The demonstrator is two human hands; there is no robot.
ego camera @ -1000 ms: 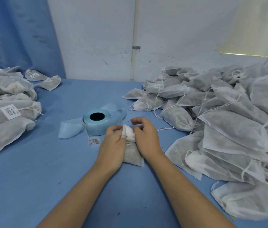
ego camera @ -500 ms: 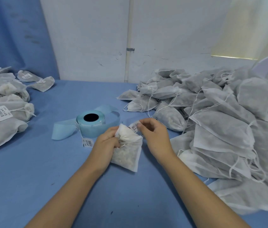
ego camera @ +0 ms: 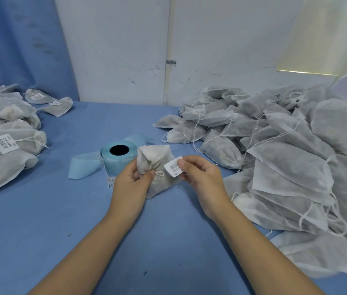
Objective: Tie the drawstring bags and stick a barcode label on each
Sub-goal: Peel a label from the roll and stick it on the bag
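My left hand (ego camera: 135, 179) grips a small white drawstring bag (ego camera: 157, 160) by its gathered neck, holding it upright just above the blue table. A knotted string hangs at the neck. My right hand (ego camera: 198, 173) pinches a white barcode label (ego camera: 173, 166) between thumb and fingers, right beside the bag's front. Behind the bag stands the pale blue label roll (ego camera: 118, 157), with its backing strip (ego camera: 83, 170) trailing left.
A large heap of unlabelled bags (ego camera: 285, 158) with loose strings fills the right side. Labelled, tied bags (ego camera: 6, 141) lie piled at the left. A loose label (ego camera: 111, 181) hangs off the roll near my left hand. The white wall stands behind the blue table (ego camera: 61, 220).
The bag has been lifted and turned upright in my left hand. My right hand left the bag's neck and now holds a barcode label beside it.
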